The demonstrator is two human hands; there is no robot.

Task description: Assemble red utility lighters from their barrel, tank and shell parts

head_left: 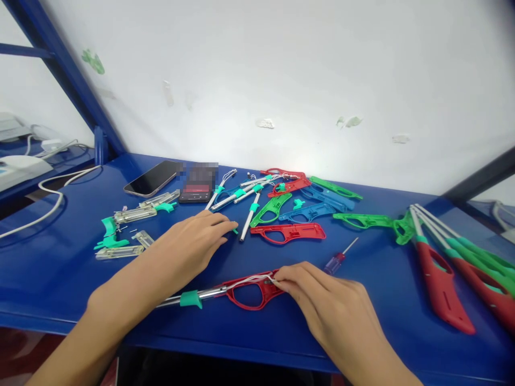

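Observation:
A red lighter shell (250,301) lies near the table's front edge, with white wires and a metal tube (212,292) running into it from the left. A teal collar (190,299) sits around the tube. My right hand (328,305) pinches at the shell's right end, where the wires end; the fingertips hide what they grip. Above and left of the shell, my left hand (197,236) reaches over the table with its fingers closed round a small green piece (235,231), which mostly hides behind the fingertips.
Loose tubes (250,215) and red, green and blue shells (290,232) lie behind my hands. Clear tanks (119,252) and two phones (153,178) are at the left. A screwdriver (335,264) and several assembled lighters (442,287) are at the right. A wall stands behind.

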